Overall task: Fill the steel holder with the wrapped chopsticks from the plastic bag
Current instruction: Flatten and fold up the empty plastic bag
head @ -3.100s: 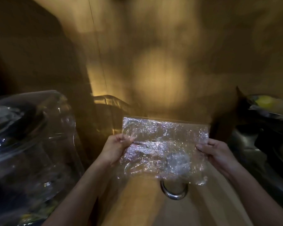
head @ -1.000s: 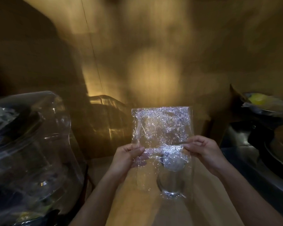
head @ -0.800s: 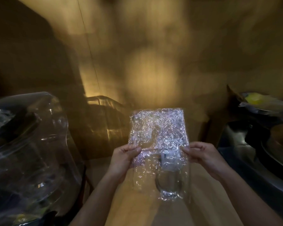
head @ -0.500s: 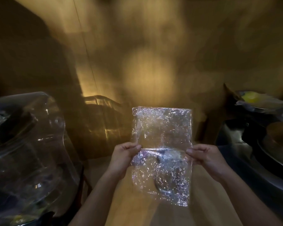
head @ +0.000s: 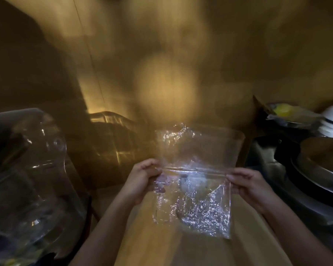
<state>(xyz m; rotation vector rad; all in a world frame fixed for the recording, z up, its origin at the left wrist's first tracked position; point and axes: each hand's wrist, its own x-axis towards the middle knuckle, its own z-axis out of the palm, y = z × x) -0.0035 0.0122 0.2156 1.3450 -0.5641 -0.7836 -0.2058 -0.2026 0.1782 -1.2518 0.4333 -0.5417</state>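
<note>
Above wooden counter (head: 154,244): crinkly clear plastic bag (head: 195,181) (rectangular), pinched by left hand (head: 142,179), right hand (head: 246,183).

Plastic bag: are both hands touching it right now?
Touching. The head view shows the left hand and right hand each pinching a side edge of the plastic bag, fingers closed on the film.

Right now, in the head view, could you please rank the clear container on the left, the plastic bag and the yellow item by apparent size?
1. Clear container, nearest the camera, so unsure.
2. Plastic bag.
3. Yellow item.
</note>
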